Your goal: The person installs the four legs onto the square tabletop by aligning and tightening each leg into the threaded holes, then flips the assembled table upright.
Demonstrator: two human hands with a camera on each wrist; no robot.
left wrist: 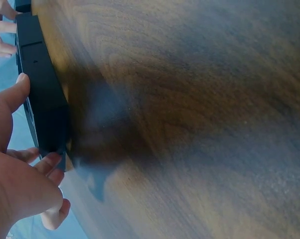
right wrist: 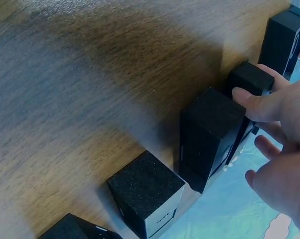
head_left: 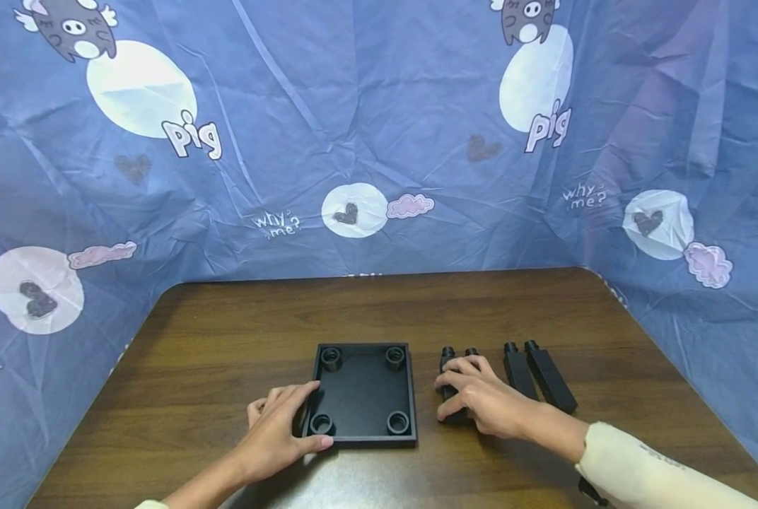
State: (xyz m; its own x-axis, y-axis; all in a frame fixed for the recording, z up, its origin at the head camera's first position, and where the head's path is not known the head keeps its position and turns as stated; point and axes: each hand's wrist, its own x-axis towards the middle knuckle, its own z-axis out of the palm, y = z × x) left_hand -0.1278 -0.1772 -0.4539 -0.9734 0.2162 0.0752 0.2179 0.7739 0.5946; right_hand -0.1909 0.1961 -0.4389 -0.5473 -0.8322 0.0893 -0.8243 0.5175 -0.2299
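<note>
A black square panel (head_left: 360, 392) with a raised rim and a round socket in each corner lies on the table, sockets upward. My left hand (head_left: 273, 431) grips its near left corner, thumb on the front edge and fingers along the left side; the left wrist view shows the panel's edge (left wrist: 43, 79) side-on. To the right, my right hand (head_left: 487, 403) holds the leftmost black leg (right wrist: 252, 77) between thumb and fingers. Another black leg (right wrist: 210, 129) lies close beside it, mostly hidden by the hand in the head view.
Two more black legs, one (head_left: 520, 375) nearer the hand and one (head_left: 552, 378) farther right, lie on the brown wooden table (head_left: 245, 325) with their narrow round ends pointing away. A blue printed cloth (head_left: 353, 141) hangs behind and beside the table.
</note>
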